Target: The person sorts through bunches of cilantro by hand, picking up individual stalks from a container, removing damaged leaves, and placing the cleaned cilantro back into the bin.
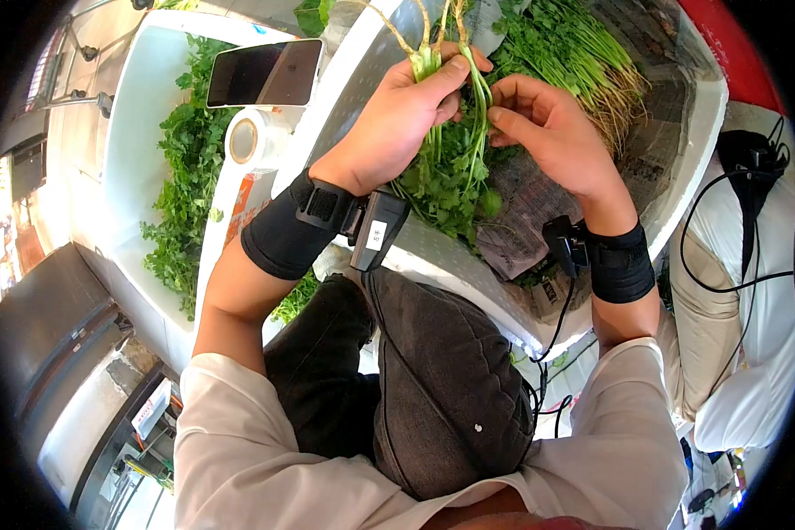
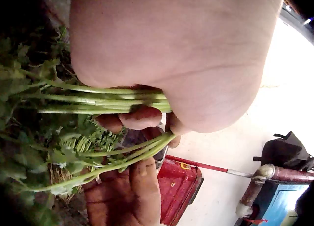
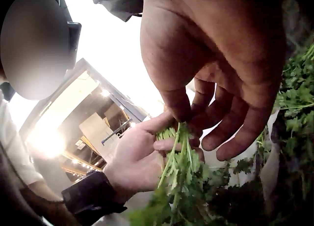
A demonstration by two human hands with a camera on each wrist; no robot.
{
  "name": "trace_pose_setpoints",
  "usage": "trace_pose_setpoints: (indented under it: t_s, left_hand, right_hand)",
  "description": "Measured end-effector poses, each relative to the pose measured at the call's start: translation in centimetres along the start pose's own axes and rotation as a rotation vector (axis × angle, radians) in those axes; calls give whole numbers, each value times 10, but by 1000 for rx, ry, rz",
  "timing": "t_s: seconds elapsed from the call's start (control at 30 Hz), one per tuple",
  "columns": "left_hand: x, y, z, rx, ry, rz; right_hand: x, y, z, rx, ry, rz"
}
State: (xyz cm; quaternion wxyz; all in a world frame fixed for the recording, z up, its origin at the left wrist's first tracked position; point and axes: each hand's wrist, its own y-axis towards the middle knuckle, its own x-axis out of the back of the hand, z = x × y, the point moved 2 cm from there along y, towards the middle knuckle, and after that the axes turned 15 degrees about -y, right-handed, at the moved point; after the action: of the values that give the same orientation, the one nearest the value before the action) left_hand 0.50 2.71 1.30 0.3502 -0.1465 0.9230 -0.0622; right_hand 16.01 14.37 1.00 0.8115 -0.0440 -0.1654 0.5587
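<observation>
Your leafy bunch [image 1: 437, 172] may be risking snapped stalks if the pull is coming too sharply. It's showing pale roots, slim green stalks and frilly leaves, and it's hanging over the white box [image 1: 362, 75]. Your left hand [image 1: 411, 110] is gripping it; your right hand [image 1: 548, 128] is pinching an outer stalk.

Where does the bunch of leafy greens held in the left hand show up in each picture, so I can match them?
Head: bunch of leafy greens at top centre, leaves toward the bottom of the picture.
Left wrist: the bunch left of centre, leaves toward the left edge.
Right wrist: the bunch in the lower middle, beneath the right hand.
Shared landmark: the left hand, gripping the bunch.
</observation>
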Motion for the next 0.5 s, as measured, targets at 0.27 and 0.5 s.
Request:
trace_pose_setpoints:
  t_s: [0.27,0.5]
  left_hand:
    - [-2,-2,1,-32,182,-81]
    - [4,-2,3,19,218,-115]
  right_hand:
    - [2,-1,2,-25,-25,-55]
    - [2,-1,3,105,-203,-113]
